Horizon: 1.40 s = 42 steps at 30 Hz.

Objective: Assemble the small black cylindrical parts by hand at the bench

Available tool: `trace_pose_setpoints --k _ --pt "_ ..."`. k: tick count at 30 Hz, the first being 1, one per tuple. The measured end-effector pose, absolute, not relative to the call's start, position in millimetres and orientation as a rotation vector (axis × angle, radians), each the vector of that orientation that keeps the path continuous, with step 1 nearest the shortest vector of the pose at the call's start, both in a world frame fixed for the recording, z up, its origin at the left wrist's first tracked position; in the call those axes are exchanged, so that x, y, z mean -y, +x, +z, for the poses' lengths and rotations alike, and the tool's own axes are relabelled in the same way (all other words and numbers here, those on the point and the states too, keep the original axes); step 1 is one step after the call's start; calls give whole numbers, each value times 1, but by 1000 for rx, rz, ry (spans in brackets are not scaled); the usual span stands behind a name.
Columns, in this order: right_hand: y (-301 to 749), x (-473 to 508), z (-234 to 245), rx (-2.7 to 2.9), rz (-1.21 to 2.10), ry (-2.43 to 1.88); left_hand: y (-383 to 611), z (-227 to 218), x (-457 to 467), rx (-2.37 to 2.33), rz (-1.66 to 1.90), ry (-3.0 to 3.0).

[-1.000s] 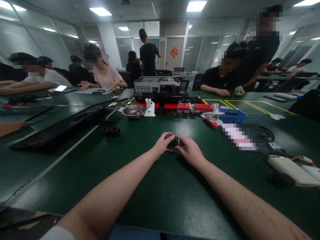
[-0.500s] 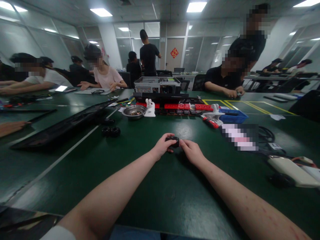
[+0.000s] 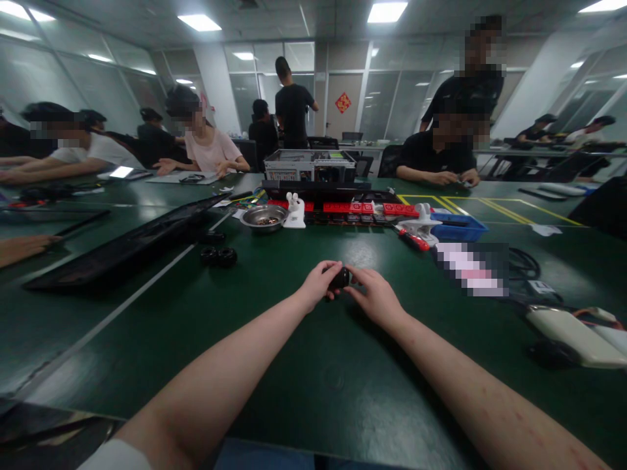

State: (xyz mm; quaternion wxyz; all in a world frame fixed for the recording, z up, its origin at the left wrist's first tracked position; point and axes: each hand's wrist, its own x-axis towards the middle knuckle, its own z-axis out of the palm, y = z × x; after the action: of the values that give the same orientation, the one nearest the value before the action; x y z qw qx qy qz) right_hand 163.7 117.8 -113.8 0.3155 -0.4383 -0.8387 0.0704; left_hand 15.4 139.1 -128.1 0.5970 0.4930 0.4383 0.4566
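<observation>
Over the green tabletop (image 3: 313, 372), the left hand (image 3: 318, 287) grips a black part (image 3: 339, 280) whose end the right hand (image 3: 375, 295) pinches.

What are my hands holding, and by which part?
A black part: the left hand grips its left side; the right hand is at its right end, grip unclear.

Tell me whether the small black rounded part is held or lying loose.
Held: the left hand grips the small black rounded part, and the fingers of the right hand are at its right end.
</observation>
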Motion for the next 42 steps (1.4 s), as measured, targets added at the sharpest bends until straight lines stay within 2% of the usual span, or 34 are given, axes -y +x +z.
trace_pose_setpoints --k 11,19,27,35,42 --pt "164 -123 -118 1978 520 -1399 15 -122 -133 -1001 1097 1101" --pt "161 -122 -118 2117 388 -1344 14 -121 -130 -926 1097 1123" --pt "166 -121 -116 2291 116 -1181 14 -123 -136 -1006 1008 1121" --pt "159 -116 -117 2057 518 -1233 13 -124 -136 -955 1047 1147" --pt "160 -121 -119 2018 475 -1393 14 -121 -130 -955 1079 1187"
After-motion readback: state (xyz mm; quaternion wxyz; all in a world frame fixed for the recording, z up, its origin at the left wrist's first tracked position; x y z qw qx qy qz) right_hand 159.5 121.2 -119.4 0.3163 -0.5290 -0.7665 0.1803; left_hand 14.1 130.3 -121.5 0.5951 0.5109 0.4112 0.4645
